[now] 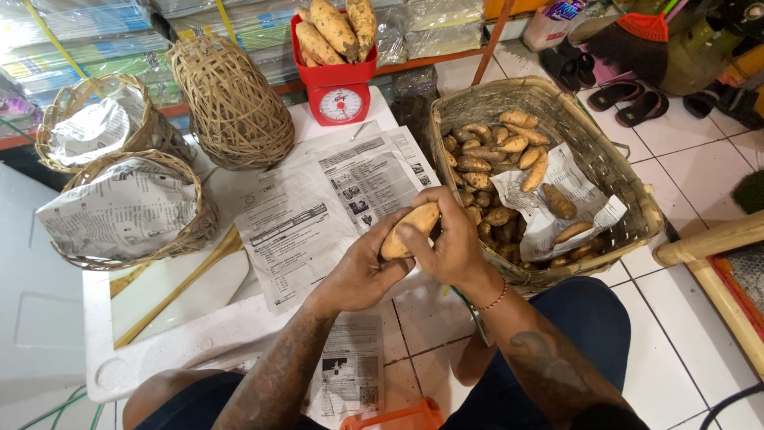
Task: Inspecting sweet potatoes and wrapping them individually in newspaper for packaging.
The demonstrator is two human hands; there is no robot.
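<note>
Biggest thing here is the white worktop, filling the left half of the view, with sheets of newspaper spread over its middle. Right of it, at about 2 o'clock from the hands, sits a big woven basket on the tiled floor, loaded with tan sweet potatoes and a crumpled sheet of paper.

Over at 10 o'clock there's a domed wicker basket turned upside down on the worktop, and at 9 o'clock two smaller wicker baskets lined with newspaper: the near one and another just behind it. At 12 o'clock, a red kitchen scale with several long sweet potatoes piled in its tray. A wooden stick lies across the worktop, running out from under the newspaper.

Now the hands, dead centre. The left hand is cupped under a single sweet potato, fingers curled around its lower end. The right hand wraps over the top of the same one, fingers closed against its skin, so both are gripping it. It's held up in the air over the edge of the newspaper, just left of the big basket. Beaded bracelet on the right wrist.
</note>
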